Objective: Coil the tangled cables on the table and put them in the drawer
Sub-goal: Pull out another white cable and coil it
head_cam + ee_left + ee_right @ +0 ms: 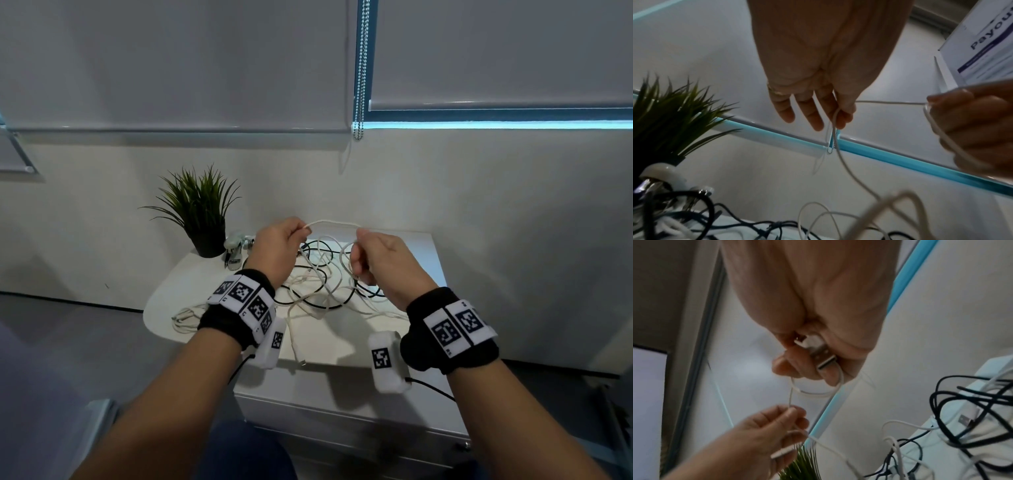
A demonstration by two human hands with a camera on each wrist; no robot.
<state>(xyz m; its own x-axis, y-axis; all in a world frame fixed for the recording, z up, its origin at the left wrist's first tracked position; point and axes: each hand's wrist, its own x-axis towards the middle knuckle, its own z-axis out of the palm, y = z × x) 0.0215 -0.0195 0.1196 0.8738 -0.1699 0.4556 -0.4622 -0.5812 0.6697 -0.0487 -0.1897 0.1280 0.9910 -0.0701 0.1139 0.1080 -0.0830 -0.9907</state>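
A thin white cable [332, 223] is stretched between my two hands, raised above the white table [421, 250]. My left hand [301, 233] pinches it between thumb and forefinger [844, 112], the other fingers loose. My right hand [358, 253] curls round the cable's metal USB plug [821, 355] and a small loop of the same cable [818, 392]. Below both hands lies a tangle of black and white cables [318, 287]. A separate bundle of white cable [186, 317] lies near the table's left edge.
A potted green plant [202, 212] stands at the table's back left, with a stapler-like object [234, 251] beside it. A white drawer unit [342, 421] sits under the table's front. A clear sign holder [982, 40] shows in the left wrist view. A blind chain [361, 68] hangs behind.
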